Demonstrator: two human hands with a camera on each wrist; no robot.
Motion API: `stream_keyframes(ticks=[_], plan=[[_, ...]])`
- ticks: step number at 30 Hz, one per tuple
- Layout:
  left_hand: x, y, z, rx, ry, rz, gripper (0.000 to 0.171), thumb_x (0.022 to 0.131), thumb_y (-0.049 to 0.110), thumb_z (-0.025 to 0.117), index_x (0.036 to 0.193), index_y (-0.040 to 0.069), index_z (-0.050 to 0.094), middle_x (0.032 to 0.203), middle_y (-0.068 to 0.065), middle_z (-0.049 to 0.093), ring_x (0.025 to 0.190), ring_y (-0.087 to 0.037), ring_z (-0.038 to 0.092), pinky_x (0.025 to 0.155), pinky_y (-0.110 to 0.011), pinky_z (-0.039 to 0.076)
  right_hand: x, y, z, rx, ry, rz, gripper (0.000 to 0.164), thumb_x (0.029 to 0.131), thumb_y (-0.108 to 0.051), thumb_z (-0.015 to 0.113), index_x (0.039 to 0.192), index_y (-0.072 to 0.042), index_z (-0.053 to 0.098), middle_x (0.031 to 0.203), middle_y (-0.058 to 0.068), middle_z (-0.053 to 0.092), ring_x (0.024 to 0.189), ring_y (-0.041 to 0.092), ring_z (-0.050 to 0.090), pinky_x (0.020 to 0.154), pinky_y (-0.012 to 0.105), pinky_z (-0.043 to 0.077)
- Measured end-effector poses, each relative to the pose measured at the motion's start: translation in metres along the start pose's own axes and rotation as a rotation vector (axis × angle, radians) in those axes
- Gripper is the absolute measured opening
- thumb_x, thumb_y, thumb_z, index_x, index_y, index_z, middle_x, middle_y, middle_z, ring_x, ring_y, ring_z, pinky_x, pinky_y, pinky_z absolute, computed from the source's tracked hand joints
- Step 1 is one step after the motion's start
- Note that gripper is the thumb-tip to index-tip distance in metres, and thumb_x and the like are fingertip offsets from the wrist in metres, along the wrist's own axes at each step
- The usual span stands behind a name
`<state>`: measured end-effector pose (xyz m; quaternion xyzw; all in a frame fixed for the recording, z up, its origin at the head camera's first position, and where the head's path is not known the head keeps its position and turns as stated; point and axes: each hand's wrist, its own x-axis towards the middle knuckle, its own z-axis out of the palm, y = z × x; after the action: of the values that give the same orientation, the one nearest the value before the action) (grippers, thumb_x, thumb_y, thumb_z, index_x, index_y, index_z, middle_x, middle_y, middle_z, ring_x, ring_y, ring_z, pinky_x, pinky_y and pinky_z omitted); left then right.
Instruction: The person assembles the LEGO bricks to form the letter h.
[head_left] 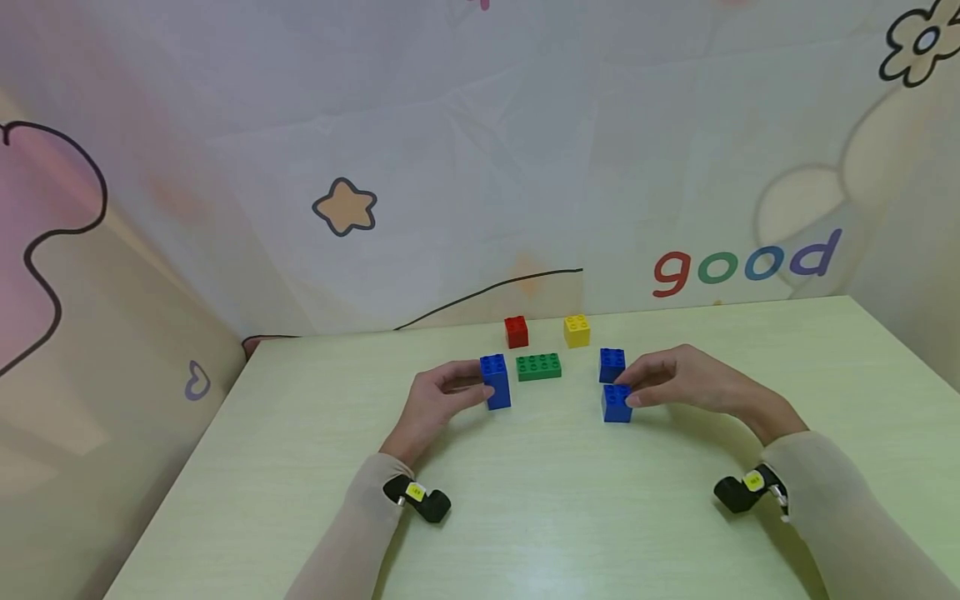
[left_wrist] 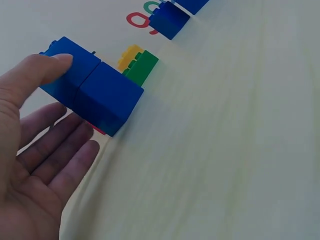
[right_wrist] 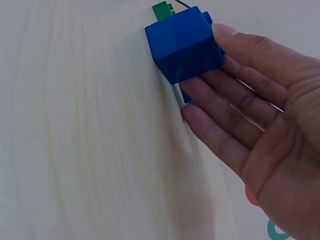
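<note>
My left hand [head_left: 438,404] has a blue stack [head_left: 498,379] pinched with the thumb on its near side; the other fingers are loosely spread, and the left wrist view shows a seam where two blocks meet. The stack stands upright, its long axis vertical, at about 2 o'clock from that palm.

My right hand [head_left: 686,379] pinches the front blue block [head_left: 615,403] between thumb and fingertips, the grip only as wide as the block, the lower fingers held fairly straight. This block sits at about 9 o'clock from the hand. Just past it at 12 o'clock is the rear blue block [head_left: 612,365]; I can't tell whether the two touch.

What I judge the coming move turns on is the sideways line between my hands: from the stack, the front blue block lies at 3 o'clock, well apart, with bare bench [head_left: 555,500] between. My right hand is the nearer to the rear blue block, my left to the green block [head_left: 538,367], which lies at about 1 o'clock from the stack, long axis running 9 to 3.

Farther off, the red block [head_left: 516,333] sits near 12 o'clock from the stack, the yellow block [head_left: 577,332] at 3 o'clock from the red.
</note>
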<state>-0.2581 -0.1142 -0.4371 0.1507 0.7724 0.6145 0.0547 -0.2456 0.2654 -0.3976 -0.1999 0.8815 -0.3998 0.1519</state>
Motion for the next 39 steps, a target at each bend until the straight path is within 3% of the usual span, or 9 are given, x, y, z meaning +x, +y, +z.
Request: stream_keyframes(ticks=[5, 10, 14, 17, 23, 27, 32, 39], plan=[[-0.001, 0.013, -0.003, -0.02, 0.063, 0.015, 0.051, 0.078, 0.045, 0.072, 0.123, 0.024, 0.061, 0.12, 0.006, 0.061, 0.111, -0.014, 0.056, 0.093, -0.034, 0.046, 0.001, 0.001, 0.0, 0.003, -0.003, 0.0, 0.034, 0.081, -0.042, 0.07, 0.109, -0.025, 0.067, 0.113, -0.005, 0.063, 0.111, 0.021, 0.053, 0.093, 0.046, 0.043], [-0.002, 0.033, -0.006, -0.054, 0.112, 0.122, 0.053, 0.082, 0.038, 0.071, 0.128, 0.016, 0.056, 0.126, 0.003, 0.057, 0.118, -0.02, 0.052, 0.092, -0.032, 0.046, 0.001, 0.001, 0.0, 0.012, -0.012, -0.005, 0.032, 0.081, -0.04, 0.071, 0.109, -0.024, 0.067, 0.111, -0.004, 0.064, 0.109, 0.02, 0.054, 0.091, 0.042, 0.044], [-0.008, 0.062, -0.002, -0.048, 0.139, 0.194, 0.052, 0.085, 0.031, 0.069, 0.13, 0.01, 0.054, 0.128, -0.004, 0.056, 0.119, -0.022, 0.052, 0.092, -0.029, 0.046, 0.001, 0.002, -0.001, 0.01, -0.01, -0.005, 0.032, 0.081, -0.04, 0.071, 0.109, -0.024, 0.067, 0.111, -0.004, 0.064, 0.108, 0.02, 0.054, 0.09, 0.04, 0.044], [-0.014, 0.088, 0.006, -0.049, 0.133, 0.248, 0.048, 0.087, 0.024, 0.067, 0.13, 0.005, 0.053, 0.13, -0.01, 0.054, 0.12, -0.025, 0.051, 0.095, -0.032, 0.044, -0.001, 0.001, -0.001, 0.004, -0.002, -0.003, 0.033, 0.081, -0.04, 0.07, 0.109, -0.023, 0.066, 0.111, -0.004, 0.064, 0.108, 0.02, 0.054, 0.09, 0.039, 0.044], [-0.014, 0.113, 0.029, -0.054, 0.08, 0.4, 0.043, 0.087, 0.015, 0.067, 0.127, 0.004, 0.054, 0.128, -0.009, 0.055, 0.118, -0.023, 0.052, 0.099, -0.041, 0.041, -0.005, 0.006, -0.002, 0.015, 0.016, 0.018, 0.038, 0.08, -0.041, 0.071, 0.112, -0.022, 0.065, 0.112, -0.004, 0.064, 0.107, 0.019, 0.056, 0.089, 0.038, 0.045], [-0.023, 0.134, 0.044, -0.046, 0.032, 0.438, 0.041, 0.087, 0.009, 0.065, 0.126, -0.001, 0.054, 0.127, -0.014, 0.055, 0.117, -0.024, 0.053, 0.099, -0.043, 0.04, -0.01, 0.015, -0.001, 0.039, 0.034, 0.017, 0.041, 0.079, -0.04, 0.072, 0.115, -0.023, 0.063, 0.113, -0.004, 0.063, 0.106, 0.018, 0.057, 0.089, 0.033, 0.048], [-0.019, 0.137, 0.057, -0.068, 0.001, 0.457, 0.041, 0.087, 0.006, 0.066, 0.125, -0.002, 0.054, 0.126, -0.013, 0.056, 0.115, -0.022, 0.055, 0.097, -0.043, 0.042, -0.014, 0.02, 0.004, 0.095, 0.067, -0.007, 0.045, 0.079, -0.037, 0.074, 0.118, -0.019, 0.061, 0.113, -0.001, 0.063, 0.106, 0.019, 0.059, 0.085, 0.023, 0.049], [-0.002, 0.129, 0.077, -0.062, -0.012, 0.422, 0.041, 0.087, 0.011, 0.067, 0.124, -0.001, 0.055, 0.125, -0.011, 0.057, 0.113, -0.017, 0.055, 0.097, -0.038, 0.043, -0.016, 0.016, 0.012, 0.092, 0.119, 0.0, 0.042, 0.078, -0.037, 0.074, 0.115, -0.021, 0.062, 0.11, -0.002, 0.064, 0.103, 0.017, 0.06, 0.085, 0.023, 0.049]])
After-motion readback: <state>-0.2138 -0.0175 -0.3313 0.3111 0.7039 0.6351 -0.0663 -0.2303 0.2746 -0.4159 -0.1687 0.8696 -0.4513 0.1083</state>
